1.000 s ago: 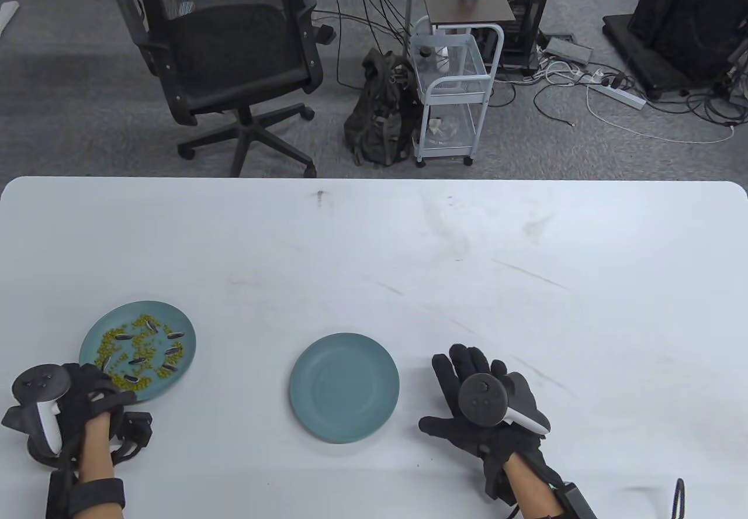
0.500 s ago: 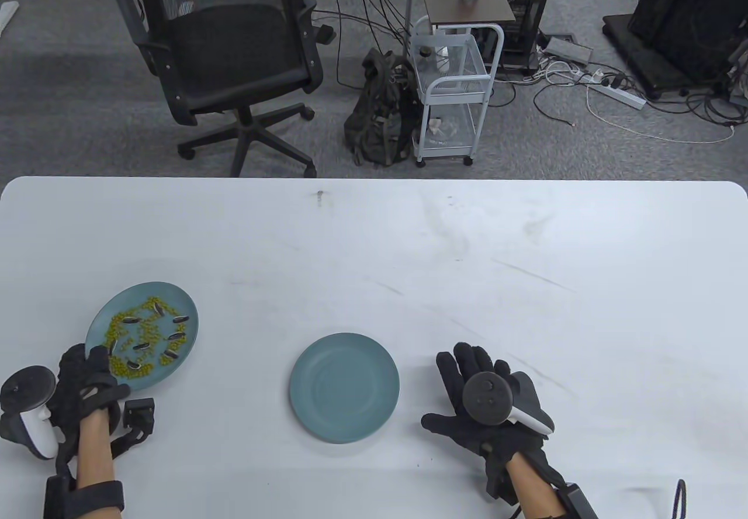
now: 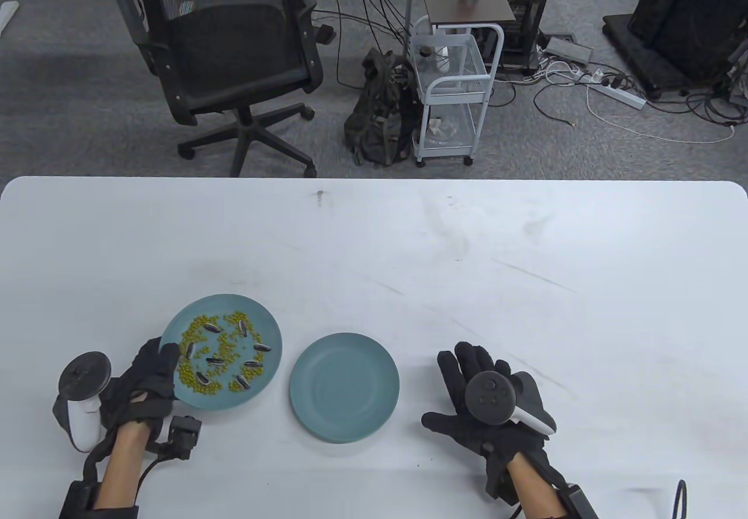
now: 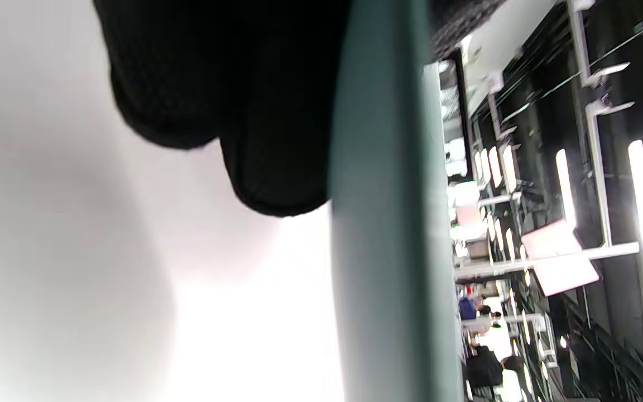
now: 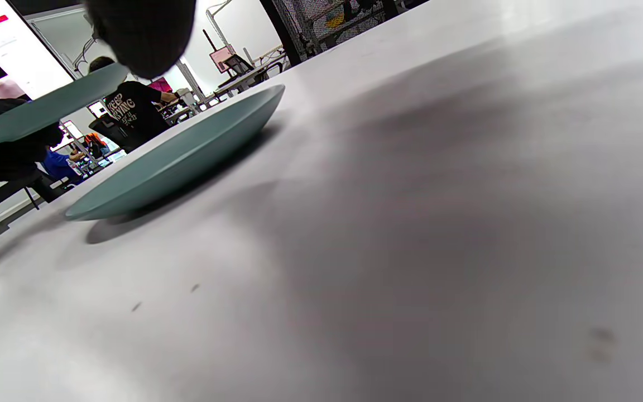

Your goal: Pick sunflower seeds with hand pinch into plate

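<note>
A teal plate (image 3: 266, 319) carries green beans and several dark striped sunflower seeds (image 3: 211, 326). My left hand (image 3: 149, 374) grips its left rim, thumb on top. In the left wrist view my fingers (image 4: 232, 100) lie under the plate's edge (image 4: 383, 223). The right wrist view shows this plate (image 5: 37, 114) raised off the table. An empty teal plate (image 3: 345, 387) lies on the table just to its right, also seen low and close as the empty plate (image 5: 182, 151). My right hand (image 3: 467, 381) rests flat and spread on the table, right of the empty plate, holding nothing.
The white table (image 3: 526, 285) stretches wide behind and to the right of the plates. Beyond its far edge stand an office chair (image 3: 228, 63), a white wire cart (image 3: 450, 92) and a dark backpack (image 3: 380, 116) on the floor.
My left hand has carried the seed plate to the right, from the table's left side to just beside the empty plate. The right hand has barely moved.
</note>
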The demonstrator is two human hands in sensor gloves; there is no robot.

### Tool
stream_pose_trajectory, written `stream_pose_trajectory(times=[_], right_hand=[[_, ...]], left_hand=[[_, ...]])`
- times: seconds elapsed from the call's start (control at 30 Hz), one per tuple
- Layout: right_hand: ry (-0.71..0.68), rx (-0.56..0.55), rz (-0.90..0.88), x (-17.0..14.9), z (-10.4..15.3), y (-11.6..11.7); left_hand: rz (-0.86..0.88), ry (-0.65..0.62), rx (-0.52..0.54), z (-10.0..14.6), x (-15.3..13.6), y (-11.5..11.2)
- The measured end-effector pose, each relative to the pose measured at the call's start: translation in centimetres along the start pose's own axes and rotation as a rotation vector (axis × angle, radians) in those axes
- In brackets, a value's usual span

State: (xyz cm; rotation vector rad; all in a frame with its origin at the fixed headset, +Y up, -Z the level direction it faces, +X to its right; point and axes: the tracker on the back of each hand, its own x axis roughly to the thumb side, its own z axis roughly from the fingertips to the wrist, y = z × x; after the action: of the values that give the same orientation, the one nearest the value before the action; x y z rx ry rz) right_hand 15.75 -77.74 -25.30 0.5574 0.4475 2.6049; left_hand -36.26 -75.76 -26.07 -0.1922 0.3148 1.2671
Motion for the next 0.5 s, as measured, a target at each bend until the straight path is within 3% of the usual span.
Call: stream_pose_trajectory(times=[0.17, 0.37, 0.5], right_hand=[[-0.002, 0.002, 0.000, 0.0, 0.0, 0.0], [-0.011, -0.017, -0.012, 0.1, 0.0, -0.1], [-0.057, -0.126, -0.064, 0.6, 0.2, -1.3]], left_hand=[[0.072, -0.027, -0.127, 0.7, -0.5, -3.6], [0.071, -0.063, -0.062, 0.6, -1.8, -4.9], [0.118, -0.060, -0.059, 0.5, -2.1, -4.7]])
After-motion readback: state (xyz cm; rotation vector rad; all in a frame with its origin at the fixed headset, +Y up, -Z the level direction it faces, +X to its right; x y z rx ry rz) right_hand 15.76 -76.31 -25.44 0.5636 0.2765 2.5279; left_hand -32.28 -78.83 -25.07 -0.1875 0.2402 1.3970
